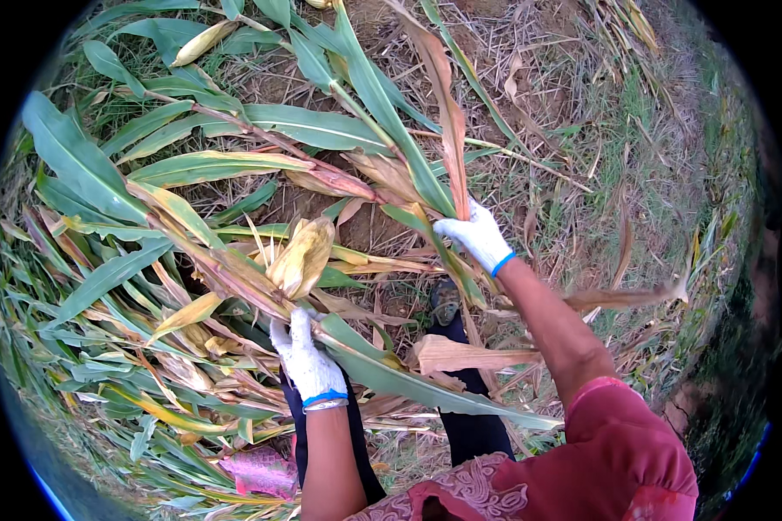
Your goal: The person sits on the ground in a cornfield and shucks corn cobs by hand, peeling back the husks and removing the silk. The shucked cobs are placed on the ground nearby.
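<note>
My left hand (309, 365), in a white knit glove with a blue cuff, grips the lower part of a maize stalk (234, 277). A husked ear of maize (303, 257), its husk dry and yellowish, stands out from this stalk just above my fingers. My right hand (477, 236), gloved alike, is closed around the bases of a brown dried maize leaf (453, 137) and a long green leaf (409, 146). A reddish maize stalk (280, 143) runs from the upper left towards my right hand; leaves hide where it ends.
Cut maize stalks and leaves (189, 384) lie heaped to the left. Another husked ear (205, 44) is at the upper left. Patterned pink cloth (260, 470) lies by my left leg. My shoe (444, 301) stands among dry leaves. Straw-covered soil (547, 84) and grass extend right.
</note>
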A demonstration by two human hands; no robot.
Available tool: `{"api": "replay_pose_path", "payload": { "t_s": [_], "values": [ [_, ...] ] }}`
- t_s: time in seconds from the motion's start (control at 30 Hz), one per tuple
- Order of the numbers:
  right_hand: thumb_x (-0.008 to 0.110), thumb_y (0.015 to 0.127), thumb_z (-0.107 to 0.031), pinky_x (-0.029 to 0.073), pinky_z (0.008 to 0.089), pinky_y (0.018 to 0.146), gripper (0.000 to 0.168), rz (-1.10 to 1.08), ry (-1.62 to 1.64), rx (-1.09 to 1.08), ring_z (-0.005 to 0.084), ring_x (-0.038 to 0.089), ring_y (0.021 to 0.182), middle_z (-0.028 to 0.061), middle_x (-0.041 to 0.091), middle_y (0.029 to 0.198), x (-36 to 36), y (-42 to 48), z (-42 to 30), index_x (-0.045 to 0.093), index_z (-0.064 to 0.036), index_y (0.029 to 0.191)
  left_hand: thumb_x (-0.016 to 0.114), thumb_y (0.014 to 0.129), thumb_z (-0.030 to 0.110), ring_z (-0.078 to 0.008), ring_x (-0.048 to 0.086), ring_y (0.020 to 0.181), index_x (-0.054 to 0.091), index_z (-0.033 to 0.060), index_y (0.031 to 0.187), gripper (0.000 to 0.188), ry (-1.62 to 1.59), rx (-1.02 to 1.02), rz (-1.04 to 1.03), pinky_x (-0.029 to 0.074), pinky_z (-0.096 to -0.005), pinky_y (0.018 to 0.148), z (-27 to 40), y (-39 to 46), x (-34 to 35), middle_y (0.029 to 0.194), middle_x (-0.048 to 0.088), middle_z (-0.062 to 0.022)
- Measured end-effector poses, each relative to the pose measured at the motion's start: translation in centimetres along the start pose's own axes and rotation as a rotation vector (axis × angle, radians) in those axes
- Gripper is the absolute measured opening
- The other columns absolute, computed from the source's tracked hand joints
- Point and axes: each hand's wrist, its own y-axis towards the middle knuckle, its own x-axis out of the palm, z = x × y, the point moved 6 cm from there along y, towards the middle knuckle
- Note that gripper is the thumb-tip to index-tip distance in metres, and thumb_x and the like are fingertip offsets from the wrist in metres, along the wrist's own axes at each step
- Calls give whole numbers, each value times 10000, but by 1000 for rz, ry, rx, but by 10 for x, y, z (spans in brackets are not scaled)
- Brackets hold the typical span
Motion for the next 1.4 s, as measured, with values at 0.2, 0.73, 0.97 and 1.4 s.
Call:
{"api": "replay_pose_path", "payload": {
  "t_s": [0.2,0.73,0.97,1.4],
  "values": [
    [838,784,-237,536,299,879,654,186,-88,-44,125,640,953,92,719,1111,-1,-104,-29,611,21,1341,649,1010,159,-184,538,1184,393,36,1504,569,67,34,68,440,-346,1045,5,-9,12,1379,531,-89],
    [874,740,-257,568,357,806,653,246,-538,-374,153,682,885,111,715,1009,-95,-383,-226,598,9,1268,742,917,154,-244,570,1148,335,24,1536,751,238,46,16,461,-373,1007,22,-48,-4,1360,556,-156],
    [828,787,-320,543,450,888,787,33,-659,-752,405,657,1027,235,655,1146,-11,-396,-206,495,-29,1439,696,947,210,-241,524,1306,272,108,1583,771,-152,83,-740,450,-388,1082,159,-257,82,1436,495,-109],
    [696,940,-229,540,357,969,497,-547,46,-159,222,676,1101,126,691,1231,-33,-395,-227,588,-16,1376,583,1050,254,-288,683,934,409,105,1449,460,-296,-248,-583,613,-437,785,160,-338,48,1188,624,-124]
  ]
}}
